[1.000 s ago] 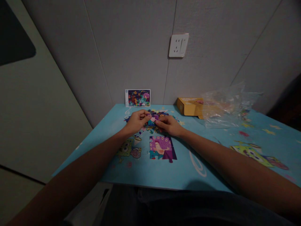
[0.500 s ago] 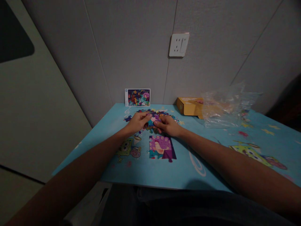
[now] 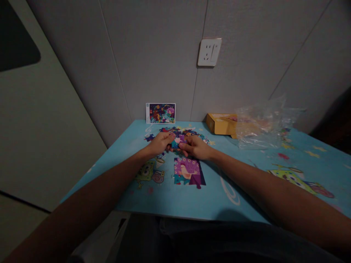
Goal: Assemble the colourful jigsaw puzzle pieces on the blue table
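Between my left hand and my right hand is a purple and teal jigsaw puzzle piece, pinched from both sides just above the table. Whether it is one piece or two joined ones I cannot tell. Both hands are closed, thumbs on top. Nearer to me lies a joined puzzle section showing a pink and purple peacock. Behind the hands spreads a pile of loose puzzle pieces, partly hidden by my fingers.
A picture card leans on the wall behind the pile. To the right are a yellow box and a crumpled clear plastic bag. The blue table has printed cartoon figures. A socket is on the wall.
My hands have shifted very slightly and the held puzzle piece is tilted a little differently. The peacock section and the other things have stayed in place.
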Available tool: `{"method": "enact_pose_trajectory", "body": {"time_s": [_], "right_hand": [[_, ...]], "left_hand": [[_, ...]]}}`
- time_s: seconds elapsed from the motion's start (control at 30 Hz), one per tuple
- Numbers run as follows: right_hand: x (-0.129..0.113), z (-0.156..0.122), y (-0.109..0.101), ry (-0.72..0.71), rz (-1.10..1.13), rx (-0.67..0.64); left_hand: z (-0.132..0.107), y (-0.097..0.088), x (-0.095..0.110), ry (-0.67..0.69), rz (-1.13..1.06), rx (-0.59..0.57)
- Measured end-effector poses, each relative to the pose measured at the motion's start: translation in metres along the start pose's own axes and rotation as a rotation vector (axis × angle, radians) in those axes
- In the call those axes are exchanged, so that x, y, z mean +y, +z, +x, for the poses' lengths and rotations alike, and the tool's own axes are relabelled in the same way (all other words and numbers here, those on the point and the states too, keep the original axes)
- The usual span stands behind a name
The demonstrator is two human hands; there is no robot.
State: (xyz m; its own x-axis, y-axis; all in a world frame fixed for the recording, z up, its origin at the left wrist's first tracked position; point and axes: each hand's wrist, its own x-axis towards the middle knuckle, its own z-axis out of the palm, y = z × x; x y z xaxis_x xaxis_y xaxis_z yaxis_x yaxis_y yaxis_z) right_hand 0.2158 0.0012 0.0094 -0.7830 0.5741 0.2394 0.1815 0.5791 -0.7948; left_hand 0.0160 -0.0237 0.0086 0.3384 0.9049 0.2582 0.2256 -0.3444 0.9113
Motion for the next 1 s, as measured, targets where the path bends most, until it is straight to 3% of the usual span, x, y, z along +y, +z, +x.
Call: {"method": "enact_pose_trajectory", "body": {"time_s": [0.27,0.67,1.0], "right_hand": [[0.004,0.0,0.004,-0.006,-0.012,0.024],[-0.014,-0.004,0.0,-0.036,-0.647,0.237],[-0.017,-0.006,0.002,-0.102,-0.719,0.269]], "left_hand": [[-0.001,0.0,0.003,-0.005,0.003,0.003],[0.001,-0.001,-0.004,-0.011,0.107,0.061],[0.0,-0.001,0.003,0.028,0.178,0.026]]}}
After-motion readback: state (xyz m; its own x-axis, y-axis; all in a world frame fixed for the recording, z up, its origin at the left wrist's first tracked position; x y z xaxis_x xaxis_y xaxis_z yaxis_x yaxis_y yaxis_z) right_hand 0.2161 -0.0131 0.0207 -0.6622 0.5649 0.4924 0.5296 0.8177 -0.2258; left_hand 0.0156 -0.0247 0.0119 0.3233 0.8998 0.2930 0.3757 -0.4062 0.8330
